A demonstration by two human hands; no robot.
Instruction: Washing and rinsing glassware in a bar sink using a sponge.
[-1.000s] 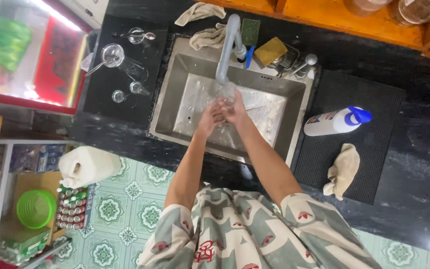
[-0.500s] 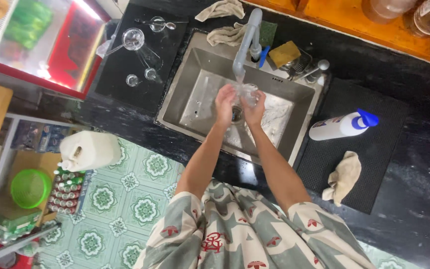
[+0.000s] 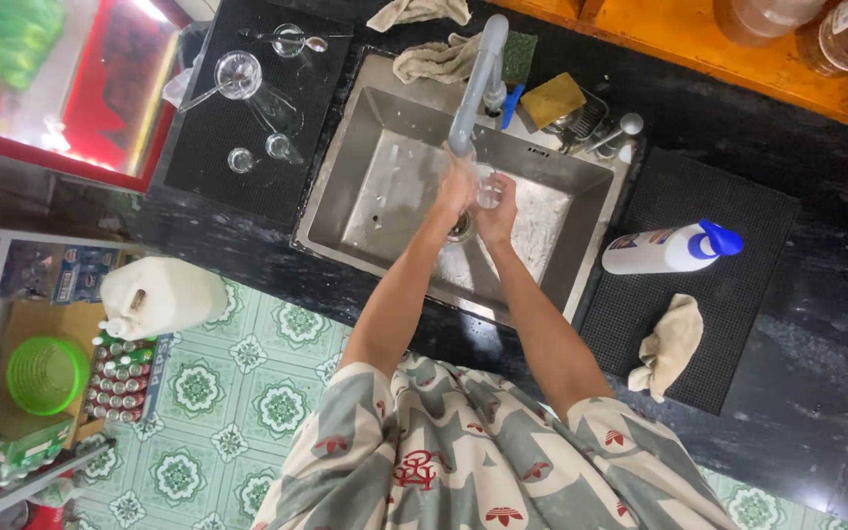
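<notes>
Both my hands are together over the steel sink (image 3: pixel 385 186), right under the grey faucet (image 3: pixel 471 83). My left hand (image 3: pixel 455 191) and my right hand (image 3: pixel 499 208) hold a small clear glass (image 3: pixel 486 188) between them below the spout. Water seems to run over the glass, though it is hard to see. My forearms reach in from the bottom of the view over the sink's front edge.
Several clear glasses (image 3: pixel 239 74) lie on a black mat left of the sink. A white bottle with a blue cap (image 3: pixel 664 250) and a crumpled cloth (image 3: pixel 667 344) rest on the right mat. Sponges (image 3: pixel 552 98) and rags (image 3: pixel 434 59) sit behind the sink. A white jug (image 3: pixel 164 297) stands on the floor.
The view has shifted slightly; my hands stay under the faucet, turning the glass between them.
</notes>
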